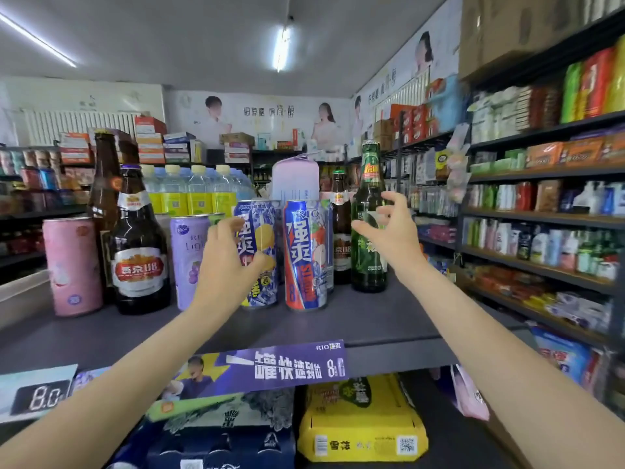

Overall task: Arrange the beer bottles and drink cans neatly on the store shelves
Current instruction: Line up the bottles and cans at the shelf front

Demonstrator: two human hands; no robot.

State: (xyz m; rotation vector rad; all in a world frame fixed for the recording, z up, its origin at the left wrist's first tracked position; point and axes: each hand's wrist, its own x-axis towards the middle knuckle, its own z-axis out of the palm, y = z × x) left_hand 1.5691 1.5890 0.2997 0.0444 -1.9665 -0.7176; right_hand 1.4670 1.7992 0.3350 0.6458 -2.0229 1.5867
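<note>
Small shop interior, shelving on all sides; a grey shelf top [372, 316] carries the drinks. Blue-and-yellow can [262, 258] stands upright near the middle of the row, printed with lemon artwork and large white characters. The person's left hand [226, 262] is on it, thumb curled across the front face, fingers round its left side. Just beside it on the right stands a blue-and-red can [304, 255], upright. Further right, a green glass bottle [368, 218] with a red neck label stands upright; the right hand [392, 228] is spread wide at its body, fingers arched, whether touching the glass cannot be told. Behind, a brown bottle [341, 228]. Left of the row: purple can [189, 258], dark beer bottle [138, 245], pink can [71, 265]. Both forearms reach up from below.
</note>
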